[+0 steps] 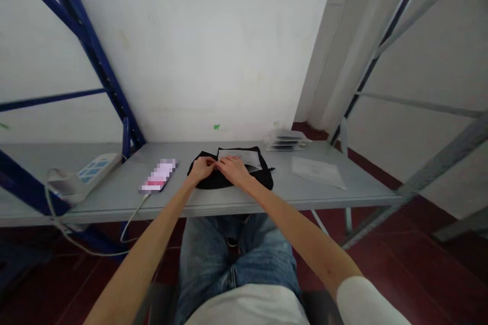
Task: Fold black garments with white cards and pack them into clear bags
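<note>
A black fabric piece (263,176) lies on the grey table (267,198) in front of me, with a clear plastic packet (239,155) resting on its far part. My left hand (202,168) and my right hand (233,169) sit side by side on the fabric's near left part. Both have their fingers curled down and pinched on the black fabric, thumbs nearly touching. What lies under the fingers is hidden.
A phone (159,176) on a white cable (131,218) lies left of the fabric. A white power strip (95,168) sits at far left. A stack of flat packets (285,140) and a clear sheet (318,171) lie to the right. Blue rack struts (102,68) rise at left.
</note>
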Demonstrator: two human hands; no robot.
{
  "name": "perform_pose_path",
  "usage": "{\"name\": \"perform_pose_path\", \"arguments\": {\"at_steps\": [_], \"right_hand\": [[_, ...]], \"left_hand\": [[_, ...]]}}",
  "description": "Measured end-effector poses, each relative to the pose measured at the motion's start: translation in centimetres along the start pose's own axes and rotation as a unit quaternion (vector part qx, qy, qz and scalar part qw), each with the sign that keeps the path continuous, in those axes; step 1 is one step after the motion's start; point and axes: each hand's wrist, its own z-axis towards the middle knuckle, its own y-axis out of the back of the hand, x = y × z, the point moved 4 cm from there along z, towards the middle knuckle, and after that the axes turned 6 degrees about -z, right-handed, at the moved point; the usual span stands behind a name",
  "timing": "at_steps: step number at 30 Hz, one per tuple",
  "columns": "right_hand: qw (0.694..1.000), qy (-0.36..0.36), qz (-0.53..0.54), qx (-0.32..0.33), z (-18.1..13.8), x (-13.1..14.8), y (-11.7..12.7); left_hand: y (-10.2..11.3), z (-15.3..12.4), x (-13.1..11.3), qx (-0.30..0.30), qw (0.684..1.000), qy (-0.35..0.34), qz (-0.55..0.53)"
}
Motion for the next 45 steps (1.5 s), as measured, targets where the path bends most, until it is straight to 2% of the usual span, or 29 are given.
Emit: {"name": "perform_pose_path", "arguments": {"at_steps": [5,9,14,17,20,23,25,28,31,35,40,45], "right_hand": [[0.996,0.046,-0.076,-0.001,-0.6,-0.8,0.6],[0.993,0.043,-0.105,0.013,-3.9,-3.7,1.2],[0.988,-0.063,-0.123,0.061,-8.6,-9.1,1.7],[0.982,-0.126,-0.108,0.085,-9.5,-10.5,2.1],[0.976,-0.197,-0.071,0.067,-9.7,-10.0,2.5],[0.967,-0.256,0.0,0.006,-10.2,-8.0,2.7],[0.963,-0.26,0.059,-0.035,-10.8,-6.1,2.5],[0.962,-0.232,0.132,-0.06,-11.4,-3.6,1.6],[0.966,-0.2,0.156,-0.043,-11.6,-2.5,0.6],[0.973,-0.182,0.143,-0.001,-12.0,-2.7,0.1],[0.974,-0.179,0.125,0.055,-12.3,-2.7,0.3],[0.976,-0.182,0.103,0.063,-12.4,-2.2,0.6]], "left_hand": [[0.1,-0.2,-0.5,-0.006,1.0,0.003,0.015],[0.3,-0.5,-0.5,-0.029,0.998,0.02,0.042],[0.0,-0.7,-0.9,-0.066,0.995,0.025,0.072],[-0.6,-0.6,-1.7,-0.076,0.993,0.019,0.089],[-0.8,-1.1,-2.4,-0.092,0.989,0.021,0.11],[-0.4,-2.8,-3.1,-0.13,0.981,0.004,0.146],[-0.4,-4.4,-3.8,-0.149,0.971,-0.054,0.181],[-1.2,-7.3,-4.4,-0.12,0.959,-0.164,0.199],[-2.5,-9.6,-3.6,-0.069,0.959,-0.195,0.192],[-3.8,-10.9,-1.9,-0.003,0.965,-0.164,0.205],[-4.0,-11.0,-1.6,0.006,0.963,-0.147,0.225],[-3.8,-11.3,-2.1,0.005,0.957,-0.162,0.24]]}}
